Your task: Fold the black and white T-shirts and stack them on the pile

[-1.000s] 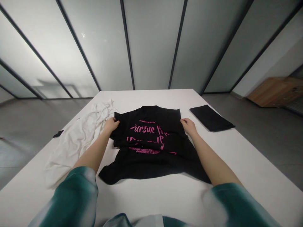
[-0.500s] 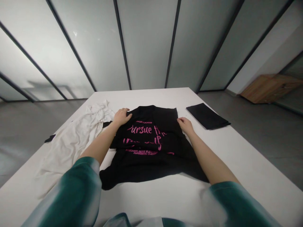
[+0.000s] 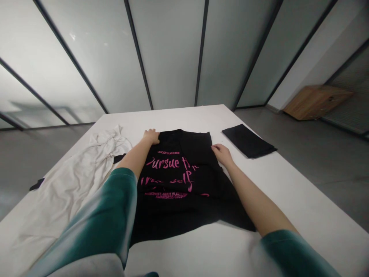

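Observation:
A black T-shirt [image 3: 170, 215] with pink lettering lies on the white table, its right side folded inward over part of the print. My left hand [image 3: 151, 136] is at the shirt's upper left corner, its fingers bent over the fabric and partly hidden. At the upper right edge of the shirt, my right hand [image 3: 222, 154] pinches the cloth between thumb and fingertips. My left forearm and sleeve cover the shirt's left side.
Crumpled white cloth [image 3: 77, 177] with dark ends spreads along the left of the white table [image 3: 288, 200]. A folded black garment [image 3: 248, 141] lies at the right edge. Frosted glass panels [image 3: 170, 54] stand behind, and a wooden cabinet [image 3: 314, 102] stands far right.
My left hand has moved to the far left corner of the T-shirt, and the left of the shirt lies flatter. My right hand stays at the right edge. The view has shifted slightly.

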`<state>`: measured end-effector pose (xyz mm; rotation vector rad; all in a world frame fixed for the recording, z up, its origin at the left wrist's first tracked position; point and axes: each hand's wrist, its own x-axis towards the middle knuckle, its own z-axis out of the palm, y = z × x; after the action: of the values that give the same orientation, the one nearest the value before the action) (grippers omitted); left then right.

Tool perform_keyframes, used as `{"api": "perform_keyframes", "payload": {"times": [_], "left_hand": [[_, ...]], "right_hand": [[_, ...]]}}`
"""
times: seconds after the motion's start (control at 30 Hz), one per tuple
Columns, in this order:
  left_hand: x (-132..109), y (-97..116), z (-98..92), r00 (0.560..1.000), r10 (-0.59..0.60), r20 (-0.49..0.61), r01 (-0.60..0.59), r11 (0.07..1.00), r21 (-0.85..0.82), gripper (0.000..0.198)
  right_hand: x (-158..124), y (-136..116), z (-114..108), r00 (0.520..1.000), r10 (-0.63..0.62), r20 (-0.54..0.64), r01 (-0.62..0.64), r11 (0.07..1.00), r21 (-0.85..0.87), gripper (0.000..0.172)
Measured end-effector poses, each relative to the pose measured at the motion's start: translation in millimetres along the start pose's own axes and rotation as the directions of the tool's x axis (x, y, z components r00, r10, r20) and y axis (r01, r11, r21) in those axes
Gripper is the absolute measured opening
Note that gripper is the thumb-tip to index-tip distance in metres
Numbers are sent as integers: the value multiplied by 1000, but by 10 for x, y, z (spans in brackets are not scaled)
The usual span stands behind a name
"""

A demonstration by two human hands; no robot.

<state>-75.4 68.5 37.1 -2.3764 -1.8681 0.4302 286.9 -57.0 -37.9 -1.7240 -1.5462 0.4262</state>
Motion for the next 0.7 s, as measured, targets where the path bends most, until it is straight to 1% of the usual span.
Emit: {"api": "perform_keyframes", "payload": {"times": [0.1, 0.2, 0.23, 0.27, 0.33, 0.43, 0.53, 0.6, 0.7], "left_hand": [[61, -107, 5, 993, -121, 3, 120, 987, -103, 54], [68, -136, 44, 965, -263, -20, 254, 947, -196, 52], [63, -130, 57, 958, -283, -40, 269, 941, -205, 51], [56, -119, 65, 959, -277, -67, 259, 945, -201, 50], [39, -89, 67, 968, -210, -135, 186, 968, -170, 47], [12, -31, 36, 970, -48, -239, 30, 997, -76, 44], [-11, 72, 3, 962, 97, -256, -111, 993, -41, 43], [-20, 185, -3, 952, 148, -269, -173, 982, -71, 44], [-21, 409, 12, 943, 163, -291, -211, 967, -140, 47]], "right_hand": [[-8, -10, 1, 1000, 0, -3, 0, 1000, -12, 25], [-21, -38, -13, 1000, -10, 11, 10, 999, -37, 25], [-25, -47, -18, 1000, -13, 16, 14, 999, -47, 25], [-28, -57, -23, 1000, -16, 20, 17, 998, -57, 25], [-31, -70, -30, 999, -20, 28, 22, 997, -72, 25], [-27, -68, -29, 999, -22, 32, 25, 996, -90, 26], [-24, -40, -9, 999, -35, 36, 39, 993, -113, 28], [-28, -19, 15, 998, -59, 39, 63, 990, -130, 28], [-29, -10, 51, 997, -64, 41, 70, 984, -166, 32]]}}
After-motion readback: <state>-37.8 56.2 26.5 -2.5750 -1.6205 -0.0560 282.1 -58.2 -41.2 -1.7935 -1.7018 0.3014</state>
